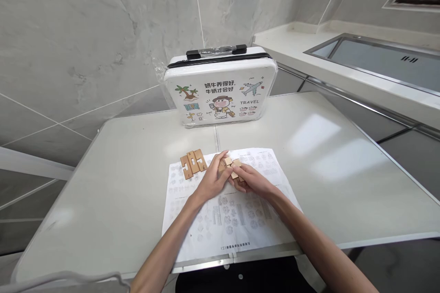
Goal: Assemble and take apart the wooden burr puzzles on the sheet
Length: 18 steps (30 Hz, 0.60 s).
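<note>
Between both hands I hold a small wooden interlocking puzzle [235, 163] made of several light-brown pieces. My left hand [216, 177] grips it from the left, thumb pressed against its near side. From the right, my right hand [250, 178] closes round it, fingers partly curled beneath. The hands hide much of the puzzle, so how its pieces fit together cannot be made out. Left of my left hand, flat notched wooden pieces [193, 163] with dark numbers lie side by side. Under everything is a printed paper sheet [227, 233] with small diagrams.
A white hard case [220, 91] with cartoon prints, a black handle and clear plastic wrap stands at the back of the pale folding table [113, 183]. Behind it is a grey marbled wall [96, 32]. A counter with a sink [378, 62] runs along the right.
</note>
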Available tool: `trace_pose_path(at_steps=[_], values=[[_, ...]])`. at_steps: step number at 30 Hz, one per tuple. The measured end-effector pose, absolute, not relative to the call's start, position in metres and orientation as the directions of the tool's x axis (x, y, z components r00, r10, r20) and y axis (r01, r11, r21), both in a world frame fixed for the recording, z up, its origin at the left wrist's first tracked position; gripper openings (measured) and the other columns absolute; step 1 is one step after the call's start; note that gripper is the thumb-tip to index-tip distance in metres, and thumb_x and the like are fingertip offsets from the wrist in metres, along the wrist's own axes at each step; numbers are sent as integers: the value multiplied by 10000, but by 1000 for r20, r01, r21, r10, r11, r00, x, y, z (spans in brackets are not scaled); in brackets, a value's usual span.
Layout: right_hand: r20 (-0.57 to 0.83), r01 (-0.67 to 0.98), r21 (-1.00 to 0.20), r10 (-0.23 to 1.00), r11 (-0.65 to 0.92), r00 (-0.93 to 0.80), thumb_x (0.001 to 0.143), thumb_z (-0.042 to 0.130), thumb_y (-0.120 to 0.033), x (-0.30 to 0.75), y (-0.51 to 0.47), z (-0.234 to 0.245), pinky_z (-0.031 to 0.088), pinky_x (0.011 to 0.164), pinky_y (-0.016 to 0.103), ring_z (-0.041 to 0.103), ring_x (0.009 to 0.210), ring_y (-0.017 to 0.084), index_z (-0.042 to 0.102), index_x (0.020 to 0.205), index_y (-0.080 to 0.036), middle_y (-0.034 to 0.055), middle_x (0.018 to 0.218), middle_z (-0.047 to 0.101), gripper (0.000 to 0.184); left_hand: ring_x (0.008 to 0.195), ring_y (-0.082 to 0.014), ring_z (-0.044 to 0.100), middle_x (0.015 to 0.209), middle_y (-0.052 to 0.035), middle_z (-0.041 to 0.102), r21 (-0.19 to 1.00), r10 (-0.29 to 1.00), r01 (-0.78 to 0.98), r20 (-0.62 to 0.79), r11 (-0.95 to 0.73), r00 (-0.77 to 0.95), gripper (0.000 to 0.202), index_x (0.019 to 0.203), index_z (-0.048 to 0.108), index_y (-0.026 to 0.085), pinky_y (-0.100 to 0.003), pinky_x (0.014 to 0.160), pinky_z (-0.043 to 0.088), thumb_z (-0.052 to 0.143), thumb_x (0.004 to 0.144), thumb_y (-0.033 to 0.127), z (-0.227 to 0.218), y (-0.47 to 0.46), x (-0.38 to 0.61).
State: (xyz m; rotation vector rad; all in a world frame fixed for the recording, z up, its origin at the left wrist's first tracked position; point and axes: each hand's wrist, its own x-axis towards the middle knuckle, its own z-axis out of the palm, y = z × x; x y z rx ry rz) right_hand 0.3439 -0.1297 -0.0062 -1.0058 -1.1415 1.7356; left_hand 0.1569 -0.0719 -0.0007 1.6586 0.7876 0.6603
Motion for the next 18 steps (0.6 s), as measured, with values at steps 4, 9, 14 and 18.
trace_pose_path(at_steps=[4,9,14,18], values=[[-177,-261,-932,945,-250,-274,1001,560,-733,343,-129,-8,193,456,256,310,465,91,536,799,-220,-59,613,440,552,1432,-316,545,1545,-143,553,999,784,-38,0,30,620,698,1599,466,277,-475,1238,396,694,992,536,-7,-67,153],[-178,-341,-911,968,-230,-176,982,585,-738,344,-127,-11,160,469,260,231,480,85,562,885,-218,-72,656,374,530,1481,-317,517,1574,-136,549,962,777,-187,-40,200,628,770,1552,528,293,-466,1256,382,868,876,432,-11,-64,152],[-185,-340,-918,979,-205,-90,1005,565,-717,344,-127,-10,144,464,270,199,466,86,466,761,-234,-79,596,348,550,1360,-308,605,1551,-161,574,874,786,-354,-49,332,616,700,1473,628,222,-435,1155,461,821,891,560,-20,-65,155],[-175,-311,-937,984,-159,25,983,603,-715,345,-126,-16,164,450,264,236,459,80,497,782,-230,-55,648,431,536,1164,-257,644,1468,-183,637,834,794,-380,-109,401,598,654,1442,662,188,-368,902,528,620,995,664,-21,-65,159]])
